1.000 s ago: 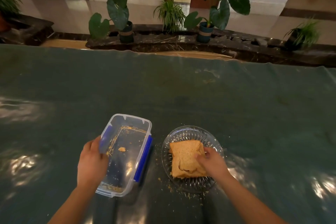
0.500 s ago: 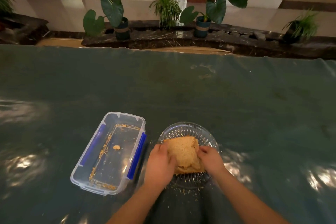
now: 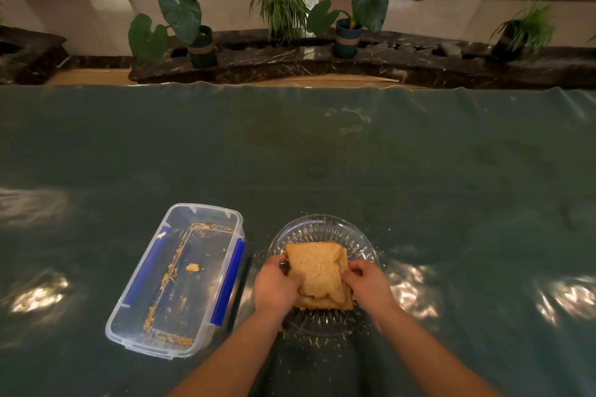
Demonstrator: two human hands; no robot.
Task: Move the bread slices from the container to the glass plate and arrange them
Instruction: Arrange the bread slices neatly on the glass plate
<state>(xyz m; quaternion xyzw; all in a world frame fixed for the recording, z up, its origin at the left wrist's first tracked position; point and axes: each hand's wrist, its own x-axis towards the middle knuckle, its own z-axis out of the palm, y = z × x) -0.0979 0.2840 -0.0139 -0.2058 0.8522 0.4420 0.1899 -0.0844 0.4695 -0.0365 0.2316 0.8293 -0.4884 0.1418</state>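
Observation:
A stack of brown bread slices (image 3: 319,274) lies on the round glass plate (image 3: 322,230) near the table's front edge. My left hand (image 3: 275,287) grips the stack's left side and my right hand (image 3: 369,284) grips its right side. To the left stands the clear plastic container (image 3: 180,280) with blue clips. It holds only crumbs and one small bread scrap (image 3: 193,267).
Crumbs lie scattered around the plate on the dark green table cover (image 3: 322,155). Beyond the table's far edge runs a dark stone ledge (image 3: 290,58) with several potted plants.
My left hand has let go of the container and moved right to the bread stack. Both hands now hold the stack from its sides.

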